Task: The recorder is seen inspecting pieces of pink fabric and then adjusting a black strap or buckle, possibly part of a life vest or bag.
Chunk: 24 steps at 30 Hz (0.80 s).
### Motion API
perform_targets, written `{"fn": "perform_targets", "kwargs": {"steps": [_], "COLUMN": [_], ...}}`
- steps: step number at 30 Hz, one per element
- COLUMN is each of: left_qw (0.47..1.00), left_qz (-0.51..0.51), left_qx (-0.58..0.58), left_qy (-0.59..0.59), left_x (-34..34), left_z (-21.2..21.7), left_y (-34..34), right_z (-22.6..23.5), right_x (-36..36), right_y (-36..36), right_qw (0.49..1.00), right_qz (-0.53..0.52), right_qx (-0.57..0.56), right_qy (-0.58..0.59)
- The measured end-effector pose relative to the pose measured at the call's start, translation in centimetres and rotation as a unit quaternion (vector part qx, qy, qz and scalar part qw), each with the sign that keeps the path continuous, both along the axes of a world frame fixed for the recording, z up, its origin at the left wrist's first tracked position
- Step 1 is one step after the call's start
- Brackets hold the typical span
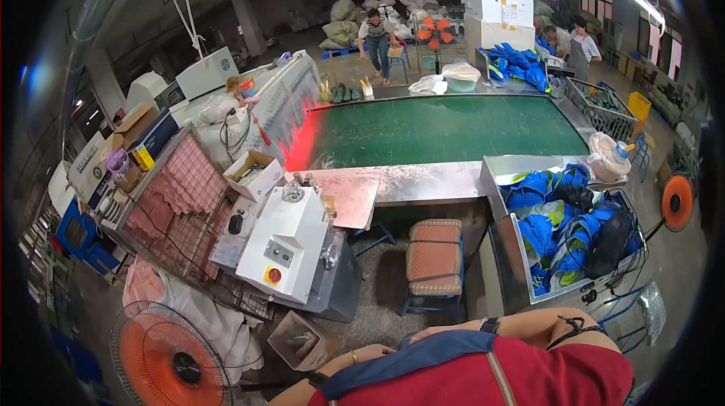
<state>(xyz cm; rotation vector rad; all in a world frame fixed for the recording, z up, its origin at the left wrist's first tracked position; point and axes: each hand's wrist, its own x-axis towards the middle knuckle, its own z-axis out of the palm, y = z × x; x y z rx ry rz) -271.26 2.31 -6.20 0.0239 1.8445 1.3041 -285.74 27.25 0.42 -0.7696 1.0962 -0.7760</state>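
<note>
My left hand [374, 351], with a yellow bangle at the wrist, is low in front of my body beside the dark blue apron [423, 355]. My right hand [434, 333] is close by on the right, below a dark wristwatch [489, 325]. Apron cloth hides most of the fingers of both hands, so I cannot make out anything in them. Ahead of my hands stands a stool [434, 261] with a pink quilted seat. Left of it is a white machine [283, 247] with a red and yellow switch.
A green conveyor belt [453, 130] runs across behind a metal ledge [430, 183]. Blue and lime pieces [574, 232] fill a metal bin at right. Orange fans [177, 361] stand at both sides. A waste bin [298, 342] is near my left. One person [375, 36] is beyond the belt.
</note>
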Motion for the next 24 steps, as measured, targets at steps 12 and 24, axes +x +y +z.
{"fn": "perform_targets", "kwargs": {"steps": [12, 24], "left_qw": [0.999, 0.985], "left_qz": [0.031, 0.164], "left_qx": [0.011, 0.054], "left_qy": [0.005, 0.008], "left_x": [0.2, 2.4], "left_z": [0.5, 7.3], "left_y": [1.4, 3.0], "right_z": [1.2, 2.8], "right_x": [1.3, 1.9], "right_y": [-0.1, 0.1], "right_qw": [0.999, 0.989], "right_qz": [0.02, -0.015], "right_qx": [0.02, 0.033], "right_qy": [0.044, 0.146]}}
